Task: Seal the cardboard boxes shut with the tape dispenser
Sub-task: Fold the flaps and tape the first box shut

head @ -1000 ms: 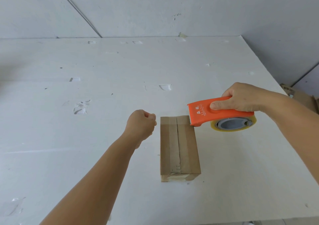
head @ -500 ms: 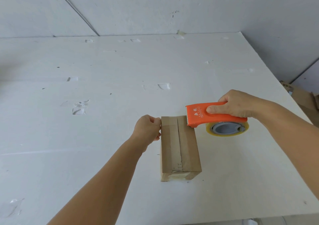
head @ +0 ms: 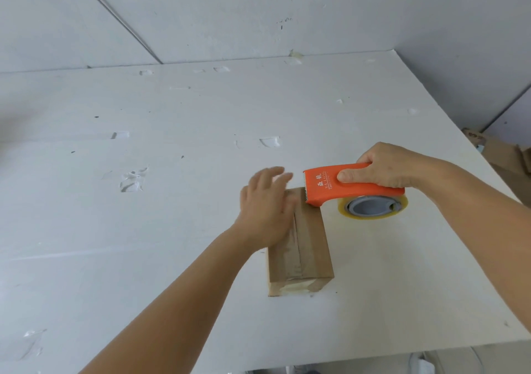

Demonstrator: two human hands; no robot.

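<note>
On white table (head: 143, 258), box (head: 311, 247) lengthwise away, dispenser (head: 344, 188) teeth leftward

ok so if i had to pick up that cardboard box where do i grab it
Grip the cardboard box across its two long side walls, coming down from above near the middle. It lies flat, long and narrow, so those sides probably fit one hand. The left hand rests open on top; the tape dispenser sits over the far end.

Bright, even, diffuse light w/ soft shadows, no glare; left hand (head: 267, 207) motion-blurred at fingers, wide-angle bending toward frame edges.
</note>
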